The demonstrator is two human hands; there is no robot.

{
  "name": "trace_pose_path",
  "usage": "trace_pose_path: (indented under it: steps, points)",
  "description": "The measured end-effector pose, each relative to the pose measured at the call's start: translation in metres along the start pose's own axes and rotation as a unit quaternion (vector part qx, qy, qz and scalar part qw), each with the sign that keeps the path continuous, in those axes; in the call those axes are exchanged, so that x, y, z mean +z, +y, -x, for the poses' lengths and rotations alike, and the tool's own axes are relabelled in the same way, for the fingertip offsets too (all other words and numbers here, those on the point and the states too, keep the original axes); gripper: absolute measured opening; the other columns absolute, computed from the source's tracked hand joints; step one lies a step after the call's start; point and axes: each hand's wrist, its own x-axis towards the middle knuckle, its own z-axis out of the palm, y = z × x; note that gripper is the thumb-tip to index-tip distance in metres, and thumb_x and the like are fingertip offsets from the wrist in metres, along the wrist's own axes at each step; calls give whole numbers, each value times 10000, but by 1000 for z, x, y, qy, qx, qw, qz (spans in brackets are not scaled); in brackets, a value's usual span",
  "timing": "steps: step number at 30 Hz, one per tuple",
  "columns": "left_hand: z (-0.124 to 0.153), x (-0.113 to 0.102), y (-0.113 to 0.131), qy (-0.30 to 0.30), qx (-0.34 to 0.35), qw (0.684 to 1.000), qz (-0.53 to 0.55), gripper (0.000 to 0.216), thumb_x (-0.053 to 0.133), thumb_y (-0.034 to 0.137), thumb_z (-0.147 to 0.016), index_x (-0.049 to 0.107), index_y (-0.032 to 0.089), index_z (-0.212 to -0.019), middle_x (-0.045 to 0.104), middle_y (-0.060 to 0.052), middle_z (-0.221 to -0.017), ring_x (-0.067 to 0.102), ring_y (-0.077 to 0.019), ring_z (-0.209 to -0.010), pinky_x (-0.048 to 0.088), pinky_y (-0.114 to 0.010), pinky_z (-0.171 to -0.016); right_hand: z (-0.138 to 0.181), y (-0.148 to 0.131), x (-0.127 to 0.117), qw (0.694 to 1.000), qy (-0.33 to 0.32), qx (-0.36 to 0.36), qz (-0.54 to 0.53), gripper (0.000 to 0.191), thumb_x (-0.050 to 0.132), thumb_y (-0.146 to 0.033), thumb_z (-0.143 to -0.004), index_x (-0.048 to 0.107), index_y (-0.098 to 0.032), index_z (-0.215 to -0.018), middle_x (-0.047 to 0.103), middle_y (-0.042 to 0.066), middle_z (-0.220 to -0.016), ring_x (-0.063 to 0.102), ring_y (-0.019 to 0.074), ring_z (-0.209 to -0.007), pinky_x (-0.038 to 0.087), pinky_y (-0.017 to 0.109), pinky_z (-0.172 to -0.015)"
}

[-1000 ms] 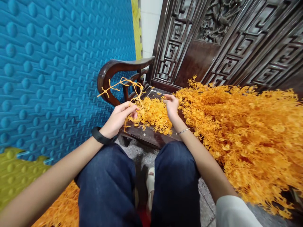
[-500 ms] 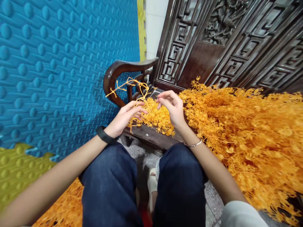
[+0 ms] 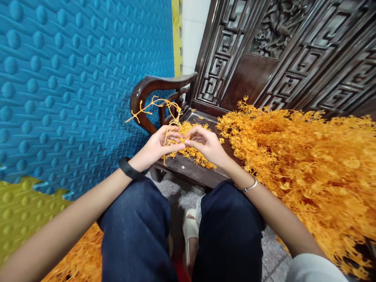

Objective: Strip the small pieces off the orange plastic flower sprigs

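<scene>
An orange plastic branched stem (image 3: 155, 102), mostly bare, rises from my left hand (image 3: 161, 144) and arches to the left. My left fingers curl around its lower part, the thumb stretched toward the right. Fingertips of my right hand (image 3: 208, 145) are pinched together right at the left thumb tip; whatever lies between them is too small to make out. Beneath both hands, a heap of small orange plastic sprigs (image 3: 202, 159) covers part of the dark wooden bench seat (image 3: 202, 172).
A large mass of orange plastic foliage (image 3: 308, 164) fills the right side. More orange foliage (image 3: 79, 254) lies at the lower left. The bench's curved armrest (image 3: 141, 92) and carved backrest (image 3: 246, 82) stand behind. Blue bumpy foam mat (image 3: 73, 90) covers the left.
My right hand has come down and left, from above the heap to the left fingertips, and its fingers have closed. The stem has shifted slightly left with my left hand.
</scene>
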Motion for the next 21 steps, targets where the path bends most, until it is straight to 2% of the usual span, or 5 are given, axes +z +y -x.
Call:
trace_pose_path:
  steps: [4,7,11,15,21]
  points:
    - [-2,2,-2,-24,14,998,-57,550,795,173,-570,501,177,-1035,585,-16,-992,556,-151,-974,457,-301,-870,1,-7,3,990,11,48,-135,234,695,-313,-721,515,-181,-791,605,-7,-773,601,109,-699,500,277,-694]
    - [-2,4,1,-49,-8,996,-76,321,718,236,-679,539,154,-932,607,-2,-844,597,-128,-777,478,-272,-731,1,-9,5,986,19,60,-152,239,718,-302,-688,528,-174,-759,607,-6,-763,594,102,-690,500,264,-676]
    - [-3,4,5,-58,-32,989,-130,174,616,293,-778,587,121,-784,600,3,-654,472,-57,-470,379,-219,-503,1,-8,2,989,66,59,-115,199,707,-261,-679,540,-166,-731,587,-19,-708,587,96,-650,497,262,-648]
    - [-3,5,6,-56,-64,988,-130,218,617,313,-775,581,127,-668,582,-3,-617,383,-37,-403,260,-207,-410,2,-6,0,991,105,55,-63,137,672,-216,-684,551,-162,-720,583,-21,-682,576,97,-614,490,272,-622]
    - [-2,14,12,-33,-85,993,-81,265,664,344,-726,533,158,-590,538,13,-524,413,-58,-369,267,-214,-380,-1,-6,1,988,152,36,15,99,616,-184,-702,519,-181,-679,552,-27,-638,523,92,-575,445,266,-584]
